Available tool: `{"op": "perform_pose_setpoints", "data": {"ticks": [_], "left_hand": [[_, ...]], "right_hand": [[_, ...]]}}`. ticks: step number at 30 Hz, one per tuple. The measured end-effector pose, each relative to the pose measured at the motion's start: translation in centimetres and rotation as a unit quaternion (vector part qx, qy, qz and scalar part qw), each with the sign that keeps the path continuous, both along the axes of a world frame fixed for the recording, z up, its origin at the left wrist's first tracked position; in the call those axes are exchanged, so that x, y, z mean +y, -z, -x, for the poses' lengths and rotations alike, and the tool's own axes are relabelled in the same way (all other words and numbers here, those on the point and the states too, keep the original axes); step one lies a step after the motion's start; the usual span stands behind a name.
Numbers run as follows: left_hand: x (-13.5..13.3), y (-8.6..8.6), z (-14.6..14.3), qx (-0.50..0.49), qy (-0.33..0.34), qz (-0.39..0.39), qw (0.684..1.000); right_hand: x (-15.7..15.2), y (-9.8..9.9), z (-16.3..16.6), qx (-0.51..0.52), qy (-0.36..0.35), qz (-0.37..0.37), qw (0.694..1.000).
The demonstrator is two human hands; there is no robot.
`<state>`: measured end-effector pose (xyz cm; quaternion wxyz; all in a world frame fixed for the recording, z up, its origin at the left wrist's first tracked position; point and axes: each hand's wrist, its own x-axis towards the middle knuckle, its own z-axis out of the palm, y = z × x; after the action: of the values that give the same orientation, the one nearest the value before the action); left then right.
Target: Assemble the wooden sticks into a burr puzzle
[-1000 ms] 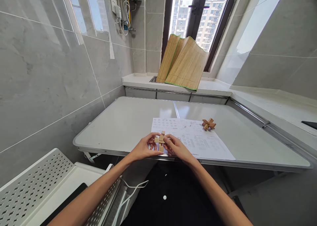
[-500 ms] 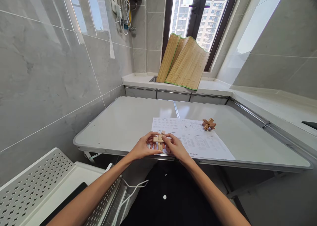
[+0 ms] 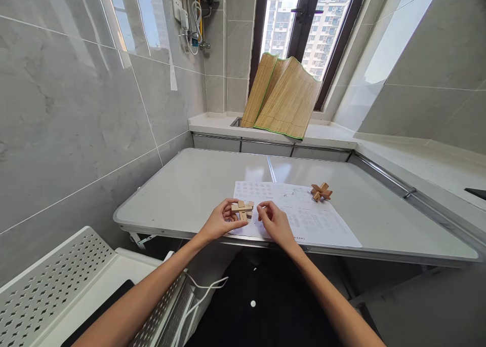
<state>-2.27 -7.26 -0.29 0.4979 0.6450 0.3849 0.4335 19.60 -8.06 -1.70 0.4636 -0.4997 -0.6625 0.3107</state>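
Note:
A light wooden interlocking burr puzzle [image 3: 243, 208] is in my left hand [image 3: 220, 220]. My left thumb lies under its near side and the fingers curl round its left and back. Its pale bars cross one another, and one short bar points toward me. Just right of the puzzle, apart from it, is my right hand [image 3: 276, 223]. Its fingers are curled in, thumb and index tips close together; whether anything small sits between them is hidden. Beneath both hands lies a printed sheet [image 3: 304, 215] with rows of small diagrams.
A darker star-shaped wooden puzzle [image 3: 321, 192] stands at the sheet's right edge. The white folding table [image 3: 182, 185] meets a ledge, where a bamboo mat [image 3: 288, 99] leans by the window. To my lower left is a white perforated rack [image 3: 64, 266] with a white cable [image 3: 203, 291].
My right hand has let go of the puzzle and moved a little to the right. The puzzle has turned and tilted in my left hand.

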Motion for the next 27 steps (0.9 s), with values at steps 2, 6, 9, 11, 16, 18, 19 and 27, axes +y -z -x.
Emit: {"op": "perform_pose_setpoints", "data": {"ticks": [2, 6, 9, 11, 16, 18, 19, 27], "left_hand": [[0.2, 0.0, -0.1, -0.011, -0.014, 0.006, 1.000], [0.4, 0.1, -0.2, -0.020, -0.034, 0.008, 0.999], [0.5, 0.4, -0.2, -0.026, -0.042, 0.005, 0.999], [0.6, 0.6, -0.1, -0.032, -0.047, 0.005, 0.998], [0.8, 0.7, 0.0, -0.024, -0.047, 0.008, 0.999], [0.8, 0.6, 0.0, -0.023, -0.047, 0.009, 0.999], [0.8, 0.6, 0.0, -0.024, -0.048, 0.008, 0.999], [0.6, 0.5, -0.1, -0.024, -0.055, 0.004, 0.998]], "right_hand": [[0.3, 0.3, -0.4, -0.053, 0.013, -0.037, 0.998], [1.1, 1.4, -0.7, -0.114, -0.023, -0.078, 0.990], [1.7, 2.2, -0.7, -0.137, -0.044, -0.100, 0.985], [2.3, 2.4, -0.6, -0.149, -0.049, -0.097, 0.983], [4.2, 2.0, -0.7, -0.151, -0.070, -0.045, 0.985], [4.5, 1.6, -0.8, -0.117, -0.080, -0.033, 0.989], [4.6, 1.4, -0.9, -0.087, -0.087, -0.027, 0.992], [3.3, -1.3, -1.9, 0.172, -0.184, 0.157, 0.955]]}}
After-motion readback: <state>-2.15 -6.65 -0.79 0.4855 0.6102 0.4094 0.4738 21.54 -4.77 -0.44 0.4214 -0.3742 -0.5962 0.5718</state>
